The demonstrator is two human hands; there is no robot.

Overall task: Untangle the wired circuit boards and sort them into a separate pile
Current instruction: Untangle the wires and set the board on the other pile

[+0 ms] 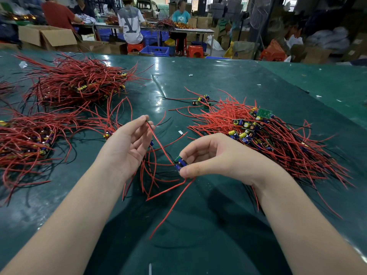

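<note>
Two bare forearms reach in from the bottom corners, with no sleeve showing on either. The left hand (127, 143) and the right hand (214, 155) wear no gloves, rings or watch. The visible fingernails are short and unpainted.

The table (198, 225) wears a dark green mat, smooth and glossy, throwing back white glare. On it, the wire piles (75, 84) show red and black plastic insulation with a soft sheen. Right of the table's middle, capacitors (241, 133) have shiny blue and yellow plastic sleeves beside a matt green circuit board (264, 113).
</note>
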